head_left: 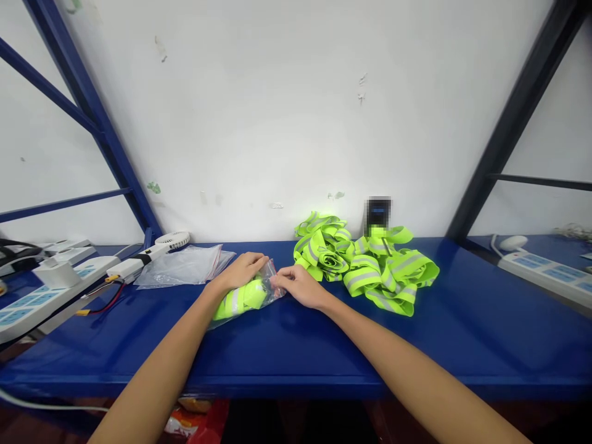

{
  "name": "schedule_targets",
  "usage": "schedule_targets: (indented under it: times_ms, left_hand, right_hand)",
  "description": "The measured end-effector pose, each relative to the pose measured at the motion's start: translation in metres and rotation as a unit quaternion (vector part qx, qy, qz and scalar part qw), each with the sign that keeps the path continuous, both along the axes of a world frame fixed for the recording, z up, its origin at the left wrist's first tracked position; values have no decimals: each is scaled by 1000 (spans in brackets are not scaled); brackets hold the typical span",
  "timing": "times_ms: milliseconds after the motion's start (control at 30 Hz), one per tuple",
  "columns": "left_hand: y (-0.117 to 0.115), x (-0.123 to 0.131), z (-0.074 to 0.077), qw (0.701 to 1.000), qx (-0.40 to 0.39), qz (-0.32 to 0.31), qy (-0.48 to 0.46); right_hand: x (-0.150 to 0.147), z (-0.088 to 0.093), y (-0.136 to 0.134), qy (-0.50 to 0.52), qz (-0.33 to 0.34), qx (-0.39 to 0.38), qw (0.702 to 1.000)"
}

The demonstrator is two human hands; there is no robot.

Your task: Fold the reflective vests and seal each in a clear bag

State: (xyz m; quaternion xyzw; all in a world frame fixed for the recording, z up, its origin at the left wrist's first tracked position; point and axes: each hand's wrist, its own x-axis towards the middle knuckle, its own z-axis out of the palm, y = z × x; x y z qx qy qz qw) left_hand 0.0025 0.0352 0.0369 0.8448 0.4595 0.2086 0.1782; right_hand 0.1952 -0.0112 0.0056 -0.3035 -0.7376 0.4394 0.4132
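Note:
A clear zip-lock bag (270, 295) lies on the blue table, with a rolled neon-yellow reflective strap (243, 299) inside it. My left hand (243, 269) is over the far side of the bag, its fingers bent round the edge near the mouth and its thumb hidden. At the bag's right end, my right hand (298, 285) pinches the reddish zip edge between thumb and fingers. To the right of this hand sits a heap of loose reflective straps (324, 246), yellow with grey stripes. Another tangled pile of straps (388, 274) lies farther right.
Flat clear bags (182, 266) are stacked at the left, beside a white handheld fan (173, 239). Power strips (60, 287) with cables line the left side; another power strip (548, 271) is at the right. A blurred dark object (378, 213) leans against the wall. Blue rack posts (99, 123) rise at the side.

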Motion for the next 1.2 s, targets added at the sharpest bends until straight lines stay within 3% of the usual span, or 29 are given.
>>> schedule_targets:
  times_ms: [67, 367, 533, 733, 967, 1200]
  left_hand:
    - [3, -5, -2, 1000, 1, 17, -3]
    - [1, -20, -3, 992, 60, 95, -51]
    - [-17, -8, 3, 987, 114, 110, 1]
    - [-27, 0, 4, 975, 141, 159, 68]
    - [-26, 0, -2, 964, 173, 180, 93]
    - [-33, 11, 0, 956, 189, 188, 122]
  right_hand:
    - [1, -1, 0, -17, 0, -3, 1000]
    - [1, 0, 5, -9, -114, 59, 992]
    - [0, -5, 5, -38, -126, 14, 991]
    - [0, -7, 8, -62, -81, 5, 995]
    - [-6, 0, 4, -136, -146, 0, 980]
    - [-11, -13, 7, -81, -210, 11, 974]
